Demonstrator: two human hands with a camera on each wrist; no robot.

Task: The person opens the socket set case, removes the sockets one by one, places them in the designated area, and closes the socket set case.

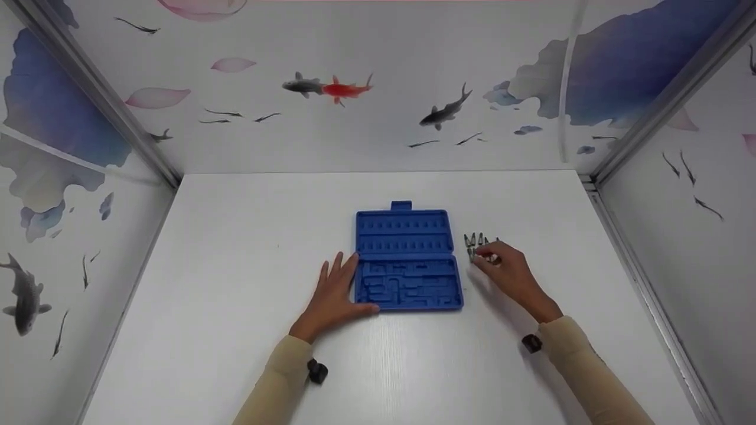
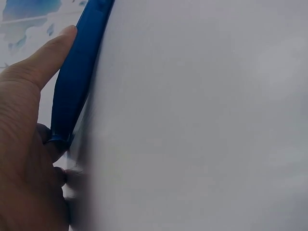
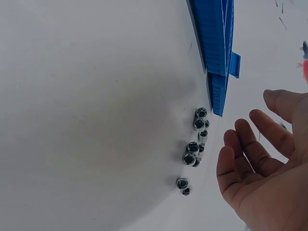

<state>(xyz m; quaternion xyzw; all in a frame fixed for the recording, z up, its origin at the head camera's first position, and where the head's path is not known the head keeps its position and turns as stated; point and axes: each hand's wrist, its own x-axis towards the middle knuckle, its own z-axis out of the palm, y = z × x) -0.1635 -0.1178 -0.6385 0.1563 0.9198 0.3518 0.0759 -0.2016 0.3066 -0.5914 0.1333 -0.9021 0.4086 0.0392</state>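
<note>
An open blue plastic tool case (image 1: 407,260) lies flat at the middle of the white table, its moulded slots bare. My left hand (image 1: 338,292) rests flat against the case's left edge, fingers straight, thumb along the front corner; the left wrist view shows the blue case edge (image 2: 77,77) beside my thumb. A cluster of several small metal sockets (image 1: 479,243) (image 3: 195,149) lies on the table to the right of the case. My right hand (image 1: 508,268) hovers just over and in front of them, fingers loosely bent and apart, holding nothing.
The white table (image 1: 236,248) is enclosed by three walls printed with fish and petals. Metal frame rails (image 1: 644,277) run along the side edges. A small black strap device sits at each wrist (image 1: 317,372).
</note>
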